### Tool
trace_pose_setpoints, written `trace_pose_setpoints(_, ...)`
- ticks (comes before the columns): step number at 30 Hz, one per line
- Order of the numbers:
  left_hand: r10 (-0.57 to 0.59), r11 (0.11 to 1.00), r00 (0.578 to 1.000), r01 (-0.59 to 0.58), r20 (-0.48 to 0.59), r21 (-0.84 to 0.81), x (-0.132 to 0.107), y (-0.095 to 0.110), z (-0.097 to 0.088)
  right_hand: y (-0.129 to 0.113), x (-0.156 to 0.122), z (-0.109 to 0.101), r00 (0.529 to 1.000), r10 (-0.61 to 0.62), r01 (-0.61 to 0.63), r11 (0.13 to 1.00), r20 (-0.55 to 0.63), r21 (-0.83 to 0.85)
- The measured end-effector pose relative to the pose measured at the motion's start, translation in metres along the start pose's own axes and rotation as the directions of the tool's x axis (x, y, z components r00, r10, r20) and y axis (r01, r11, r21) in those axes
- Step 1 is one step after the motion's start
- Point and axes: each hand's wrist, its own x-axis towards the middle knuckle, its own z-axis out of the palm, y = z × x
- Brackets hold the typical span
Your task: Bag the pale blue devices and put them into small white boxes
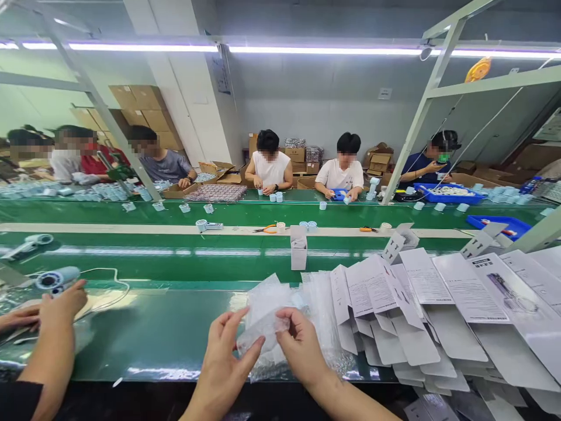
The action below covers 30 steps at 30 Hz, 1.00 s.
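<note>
My left hand [225,358] and my right hand [298,345] both pinch a small clear plastic bag [262,330] just above the near edge of the green table [166,333]. The left thumb and fingers hold the bag's left end, and the right fingers are closed on its right end. Under and behind the bag lies a heap of more clear bags [302,298]. I cannot make out whether anything is inside the held bag.
Flat white cartons and printed leaflets [421,304] fan out at the right. One upright white box [298,248] stands on the green conveyor belt [175,257]. A neighbour's hands [61,304] work at the left beside a small blue device [56,278]. Several people sit across the line.
</note>
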Motion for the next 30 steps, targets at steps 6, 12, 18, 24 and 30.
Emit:
trace_pose_setpoints(6,-0.104,0.993,0.982,0.112,0.160,-0.040,-0.003,-0.012,-0.018,-0.002,-0.005,0.019,0.979,0.177,-0.204,0.897,0.103,0.393)
trace_pose_setpoints(12,-0.598,0.583,0.757,0.636,0.264,-0.505,-0.016,0.000,-0.019,0.014,-0.010,0.027,0.906,0.274,-0.400,0.804,0.322,0.440)
trace_pose_setpoints(18,-0.611,0.427,0.730,0.630,0.307,-0.649,-0.041,-0.007,-0.038,0.048,0.001,0.046,0.905,0.291,-0.315,0.948,0.310,0.030)
trace_pose_setpoints(24,-0.600,0.800,0.775,0.585,-0.200,-0.133,-0.066,-0.070,-0.081,0.084,0.043,0.089,0.876,0.352,-0.192,0.882,0.330,-0.430)
trace_pose_setpoints(30,-0.729,0.672,0.630,0.582,-0.267,-0.459,-0.069,-0.100,-0.095,0.116,0.079,0.126,0.924,0.361,-0.123,0.595,0.128,-0.794)
